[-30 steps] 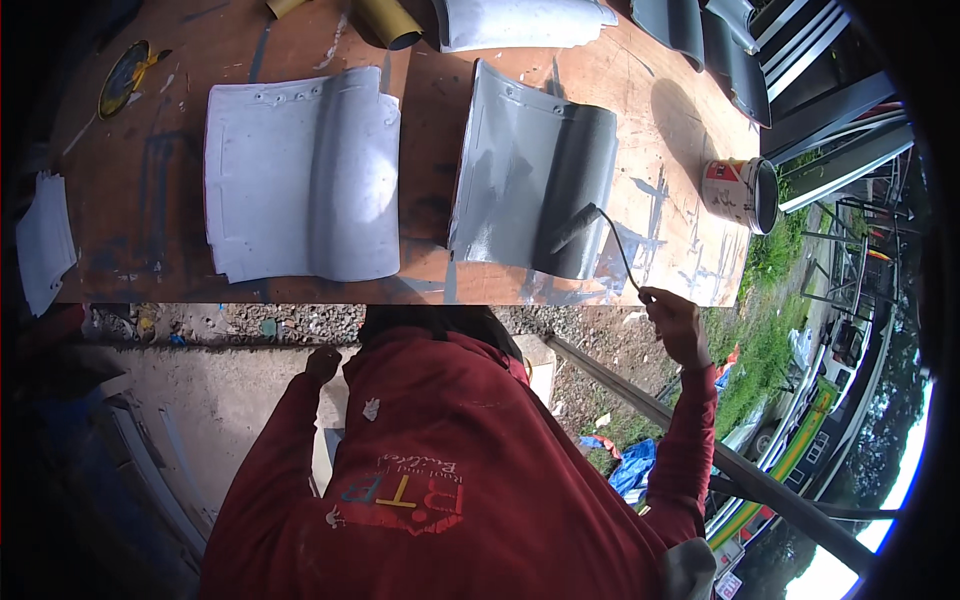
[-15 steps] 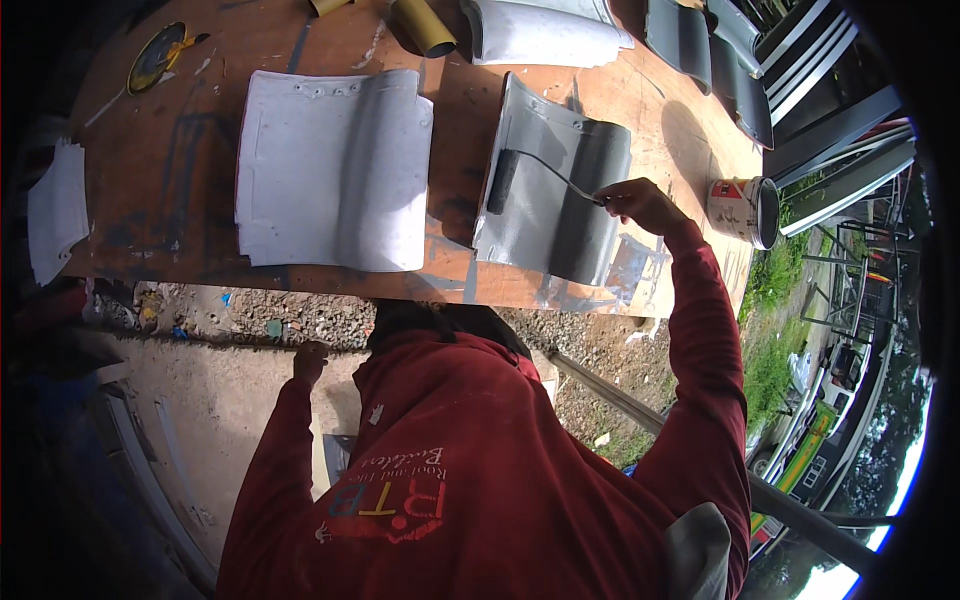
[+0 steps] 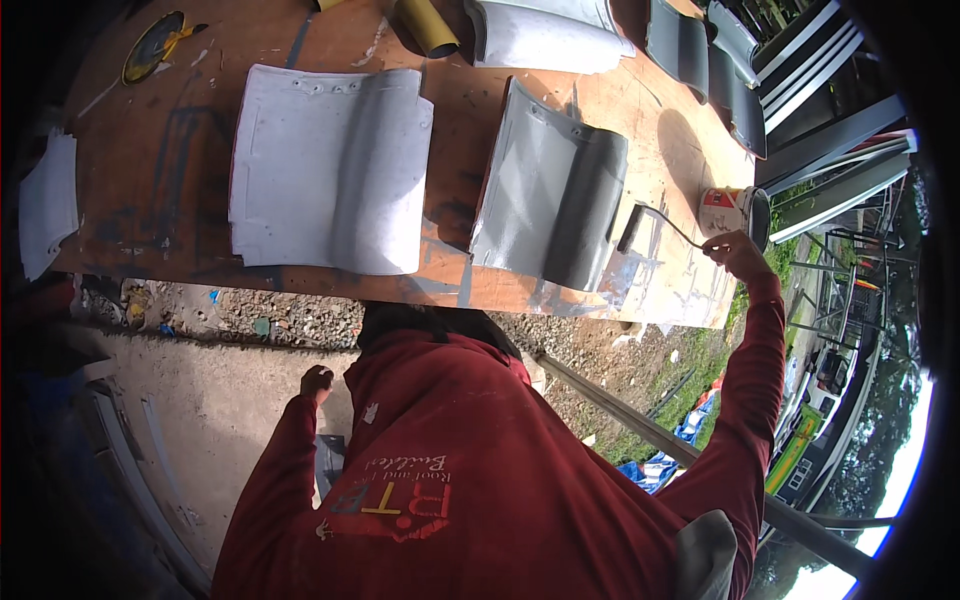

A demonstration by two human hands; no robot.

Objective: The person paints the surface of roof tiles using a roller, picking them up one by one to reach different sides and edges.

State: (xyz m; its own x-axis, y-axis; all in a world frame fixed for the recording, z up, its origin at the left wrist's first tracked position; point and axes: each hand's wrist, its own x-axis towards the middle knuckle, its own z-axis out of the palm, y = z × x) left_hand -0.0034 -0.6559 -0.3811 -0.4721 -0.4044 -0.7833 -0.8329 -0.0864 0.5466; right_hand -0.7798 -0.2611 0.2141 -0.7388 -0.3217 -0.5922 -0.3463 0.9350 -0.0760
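My right hand (image 3: 740, 254) grips a small paint roller (image 3: 631, 228) by its handle, at the table's right end. The dark roller head is off the tile, over the tabletop between it and a white paint bucket (image 3: 727, 214). A curved roof tile (image 3: 540, 180) coated in grey lies left of the roller, its face shiny in places. To its left is a white roof tile (image 3: 330, 170) of the same shape. My left hand (image 3: 317, 382) hangs low beside my body, its fingers curled, apart from the table and with nothing visible in it.
The paint-stained wooden table (image 3: 460, 215) also carries another white tile (image 3: 550, 35), dark grey tiles (image 3: 677, 45), a yellow tube (image 3: 427, 27) and a round lid (image 3: 153, 48). A metal pole (image 3: 620, 405) slants along my right side over gravel and grass.
My right hand has moved right, carrying the roller off the grey tile toward the bucket. The left hand still hangs low by my side.
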